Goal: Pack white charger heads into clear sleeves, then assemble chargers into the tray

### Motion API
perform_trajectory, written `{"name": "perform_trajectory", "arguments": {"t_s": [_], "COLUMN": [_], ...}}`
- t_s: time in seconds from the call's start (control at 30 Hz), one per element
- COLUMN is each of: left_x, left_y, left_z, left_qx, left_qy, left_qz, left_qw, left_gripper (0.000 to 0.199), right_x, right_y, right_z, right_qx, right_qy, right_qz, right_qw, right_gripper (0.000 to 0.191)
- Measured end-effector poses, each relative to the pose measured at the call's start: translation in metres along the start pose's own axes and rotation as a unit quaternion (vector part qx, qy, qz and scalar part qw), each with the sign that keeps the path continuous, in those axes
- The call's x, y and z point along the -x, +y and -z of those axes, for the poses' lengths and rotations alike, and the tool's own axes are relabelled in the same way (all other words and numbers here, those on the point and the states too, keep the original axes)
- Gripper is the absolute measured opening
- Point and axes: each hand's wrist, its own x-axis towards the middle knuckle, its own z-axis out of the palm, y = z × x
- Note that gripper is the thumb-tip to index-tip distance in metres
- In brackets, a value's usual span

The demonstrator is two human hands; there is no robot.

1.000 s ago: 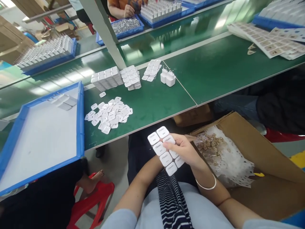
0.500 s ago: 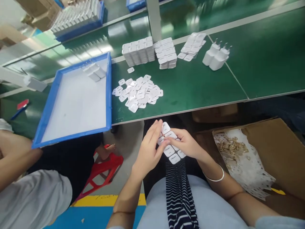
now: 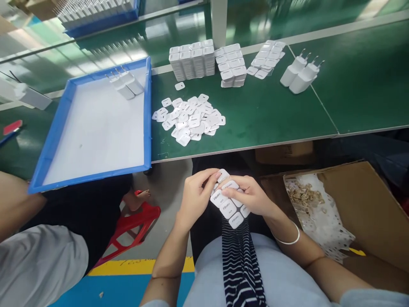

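My right hand (image 3: 254, 196) grips a sheet of joined white rounded-square tags (image 3: 227, 208), printed with small dark lettering, its thumb lying across the front. At the sheet's upper end my left hand (image 3: 197, 197) is closed, finger and thumb pinching the topmost tag (image 3: 223, 174). The sheet is tilted and held over my lap, just off the bench edge. Fingers behind the sheet are hidden. On the green bench beyond lies a heap of loose white tags (image 3: 193, 119), with one single tag (image 3: 180, 86) apart from it.
Behind the heap stand stacked tag sheets (image 3: 191, 59), a second stack (image 3: 231, 66) and a few fanned sheets (image 3: 266, 57). White plug adapters (image 3: 300, 74) are at right. A blue-rimmed tray (image 3: 148, 128) holds two more. A cardboard box (image 3: 367, 204) contains scraps. A co-worker's arm (image 3: 19, 202) is at left.
My left hand has gone from fingers stretched over the sheet to a pinch at its top tag. More of the sheet's lettered face now shows. The view has shifted slightly.
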Motion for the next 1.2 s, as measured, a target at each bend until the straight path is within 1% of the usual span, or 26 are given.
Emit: {"name": "perform_trajectory", "arguments": {"t_s": [0.03, 0.13, 0.17, 0.2, 0.33, 0.47, 0.53, 0.6, 0.63, 0.67, 0.7, 0.73, 0.77, 0.8, 0.83, 0.87, 0.9, 0.97, 1.07, 1.13, 1.2], "left_x": [-0.001, -0.005, -0.007, -0.008, -0.016, -0.029, -0.038, -0.047, -0.053, -0.059, -0.066, -0.074, -0.083, -0.093, -0.104, -0.116, -0.127, -0.146, -0.164, -0.169, -0.170], "left_y": [0.003, 0.009, 0.009, 0.009, 0.010, 0.016, 0.019, 0.021, 0.021, 0.021, 0.021, 0.020, 0.020, 0.020, 0.020, 0.021, 0.021, 0.024, 0.030, 0.035, 0.038], "left_z": [0.002, 0.007, 0.008, 0.010, 0.018, 0.021, 0.017, 0.014, 0.015, 0.018, 0.024, 0.031, 0.040, 0.049, 0.058, 0.064, 0.068, 0.067, 0.051, 0.039, 0.031], "left_qx": [-0.011, -0.033, -0.044, -0.053, -0.085, -0.104, -0.081, -0.061, -0.062, -0.075, -0.105, -0.155, -0.227, -0.306, -0.384, -0.447, -0.496, -0.565, -0.624, -0.618, -0.595], "left_qy": [-0.015, -0.092, -0.101, -0.099, -0.056, -0.028, -0.039, -0.069, -0.074, -0.059, -0.019, 0.042, 0.112, 0.178, 0.223, 0.239, 0.233, 0.174, 0.081, 0.052, 0.051], "left_qz": [-0.008, -0.016, -0.023, -0.035, -0.105, -0.143, -0.156, -0.162, -0.164, -0.167, -0.170, -0.170, -0.160, -0.144, -0.122, -0.099, -0.080, -0.053, -0.046, -0.047, -0.038], "left_qw": [1.000, 0.995, 0.994, 0.993, 0.989, 0.984, 0.984, 0.982, 0.982, 0.981, 0.980, 0.972, 0.954, 0.924, 0.888, 0.856, 0.833, 0.805, 0.776, 0.783, 0.801], "left_gripper": [0.023, 0.025, 0.026, 0.026, 0.021, 0.021, 0.023, 0.025, 0.026, 0.027, 0.028, 0.028, 0.029, 0.029, 0.030, 0.030, 0.030, 0.033, 0.037, 0.041, 0.050], "right_x": [0.000, 0.001, 0.001, 0.001, 0.001, 0.001, 0.002, 0.005, 0.008, 0.011, 0.015, 0.019, 0.022, 0.025, 0.027, 0.027, 0.026, 0.021, 0.013, 0.010, 0.010], "right_y": [-0.001, -0.003, -0.004, -0.003, -0.002, -0.005, -0.006, -0.007, -0.007, -0.006, -0.006, -0.006, -0.005, -0.003, -0.002, 0.000, 0.001, 0.004, 0.004, 0.004, 0.002], "right_z": [0.000, 0.000, 0.001, 0.001, 0.003, 0.008, 0.015, 0.025, 0.031, 0.038, 0.045, 0.051, 0.057, 0.061, 0.063, 0.063, 0.062, 0.057, 0.050, 0.048, 0.049], "right_qx": [0.010, 0.033, 0.031, 0.022, -0.060, -0.123, -0.147, -0.166, -0.176, -0.184, -0.188, -0.188, -0.182, -0.173, -0.163, -0.155, -0.150, -0.142, -0.128, -0.122, -0.120], "right_qy": [0.000, 0.004, 0.006, 0.006, 0.003, 0.021, 0.034, 0.047, 0.055, 0.064, 0.075, 0.093, 0.117, 0.144, 0.168, 0.188, 0.198, 0.197, 0.194, 0.199, 0.200], "right_qz": [0.006, 0.022, 0.024, 0.022, -0.012, -0.044, -0.060, -0.068, -0.066, -0.061, -0.057, -0.054, -0.053, -0.054, -0.057, -0.060, -0.061, -0.063, -0.058, -0.055, -0.052], "right_qw": [1.000, 0.999, 0.999, 0.999, 0.998, 0.991, 0.987, 0.983, 0.981, 0.979, 0.978, 0.976, 0.975, 0.973, 0.971, 0.968, 0.967, 0.968, 0.971, 0.971, 0.971], "right_gripper": [0.022, 0.020, 0.020, 0.020, 0.021, 0.020, 0.021, 0.020, 0.020, 0.020, 0.019, 0.018, 0.017, 0.016, 0.016, 0.016, 0.017, 0.020, 0.023, 0.024, 0.025]}}
